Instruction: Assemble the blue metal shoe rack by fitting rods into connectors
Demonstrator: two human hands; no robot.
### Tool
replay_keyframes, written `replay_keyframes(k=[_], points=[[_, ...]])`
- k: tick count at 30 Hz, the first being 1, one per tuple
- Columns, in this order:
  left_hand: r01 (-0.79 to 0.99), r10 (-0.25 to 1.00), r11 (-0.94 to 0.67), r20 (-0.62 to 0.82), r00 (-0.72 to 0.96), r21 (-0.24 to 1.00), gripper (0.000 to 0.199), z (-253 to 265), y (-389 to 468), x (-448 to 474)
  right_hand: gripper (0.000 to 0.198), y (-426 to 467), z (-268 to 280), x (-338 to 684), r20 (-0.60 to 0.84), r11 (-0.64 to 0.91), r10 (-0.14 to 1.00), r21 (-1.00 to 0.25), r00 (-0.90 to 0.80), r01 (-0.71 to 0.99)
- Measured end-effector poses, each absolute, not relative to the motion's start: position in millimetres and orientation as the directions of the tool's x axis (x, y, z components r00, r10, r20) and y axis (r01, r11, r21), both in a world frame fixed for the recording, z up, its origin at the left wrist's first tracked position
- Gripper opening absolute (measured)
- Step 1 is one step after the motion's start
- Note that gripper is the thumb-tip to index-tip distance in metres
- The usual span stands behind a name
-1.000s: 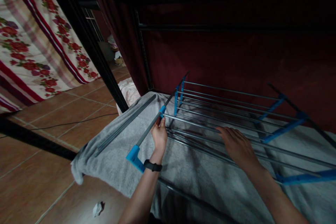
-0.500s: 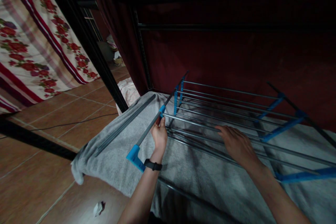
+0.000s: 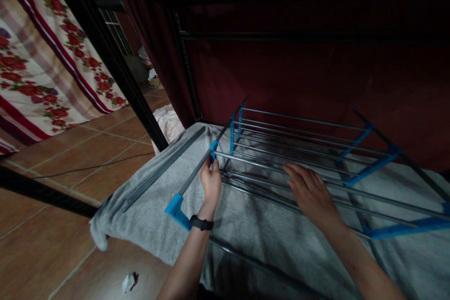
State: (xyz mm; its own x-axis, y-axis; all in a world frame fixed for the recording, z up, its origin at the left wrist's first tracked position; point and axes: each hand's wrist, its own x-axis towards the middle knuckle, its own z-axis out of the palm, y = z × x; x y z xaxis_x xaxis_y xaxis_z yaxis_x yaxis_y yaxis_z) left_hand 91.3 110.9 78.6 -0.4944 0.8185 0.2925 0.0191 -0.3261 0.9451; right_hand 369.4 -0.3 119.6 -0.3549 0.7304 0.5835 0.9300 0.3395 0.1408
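Observation:
A rack of grey metal tubes with blue plastic joints (image 3: 267, 164), which looks like a drying rack, stands on a grey blanket (image 3: 242, 225). My left hand (image 3: 211, 180), with a dark band at the wrist, is closed at the blue connector (image 3: 213, 146) on the rack's left side tube; its fingers are partly hidden behind. Over the middle of the rack lies my right hand (image 3: 309, 192), its fingers stretched across the front tubes and touching them, the thumb out of sight. A blue corner piece (image 3: 176, 208) ends the side tube nearest me.
Loose grey tubes (image 3: 163, 168) lie on the blanket at the left. Black frame posts (image 3: 116, 61) and a low black rail (image 3: 45, 192) border the bed. Dark red cloth (image 3: 298, 79) hangs behind. A cable (image 3: 94, 166) and crumpled white paper (image 3: 130, 282) are on the tiled floor.
The whole view has shifted slightly, so things appear a little further left. Both hands keep nearly the same places on the rack.

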Motion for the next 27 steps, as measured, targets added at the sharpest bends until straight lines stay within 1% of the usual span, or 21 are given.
replay_keyframes(k=[3,5,7,9,11,15,20,24,27], points=[[0.125,0.825,-0.322,0.343,-0.449,0.938,0.042,68.4,107.5,87.9,0.040,-16.9,97.5,362.7,0.593,0.361,0.718,0.132,-0.365,0.923],[0.202,0.833,-0.310,0.367,-0.414,0.929,0.053,56.2,106.4,84.8,0.041,-23.4,78.8,361.7,0.544,0.367,0.752,0.122,-0.372,0.922],[0.257,0.846,-0.285,0.369,-0.385,0.923,0.058,42.6,106.5,82.0,0.042,-23.3,61.0,365.1,0.505,0.335,0.794,0.104,-0.340,0.936],[0.292,0.869,-0.228,0.330,-0.369,0.929,0.055,30.6,107.9,80.1,0.043,-17.6,46.6,372.2,0.504,0.289,0.815,0.074,-0.286,0.954],[0.314,0.893,-0.168,0.280,-0.353,0.934,0.047,21.8,110.4,78.9,0.042,-9.0,36.8,379.9,0.511,0.261,0.821,0.058,-0.254,0.964],[0.352,0.916,-0.106,0.230,-0.330,0.930,0.035,12.7,117.1,76.4,0.038,5.5,30.0,387.4,0.496,0.234,0.834,0.077,-0.241,0.969],[0.354,0.924,-0.114,0.229,-0.304,0.928,0.028,8.3,123.1,72.0,0.025,9.3,36.5,384.8,0.453,0.207,0.863,0.089,-0.224,0.974],[0.372,0.921,-0.123,0.246,-0.303,0.920,0.026,9.5,123.0,73.6,0.023,5.7,44.9,383.5,0.458,0.215,0.860,0.073,-0.224,0.974],[0.355,0.907,-0.142,0.265,-0.327,0.924,0.029,11.6,122.3,76.5,0.022,4.1,49.3,383.2,0.466,0.221,0.856,0.063,-0.225,0.973]])
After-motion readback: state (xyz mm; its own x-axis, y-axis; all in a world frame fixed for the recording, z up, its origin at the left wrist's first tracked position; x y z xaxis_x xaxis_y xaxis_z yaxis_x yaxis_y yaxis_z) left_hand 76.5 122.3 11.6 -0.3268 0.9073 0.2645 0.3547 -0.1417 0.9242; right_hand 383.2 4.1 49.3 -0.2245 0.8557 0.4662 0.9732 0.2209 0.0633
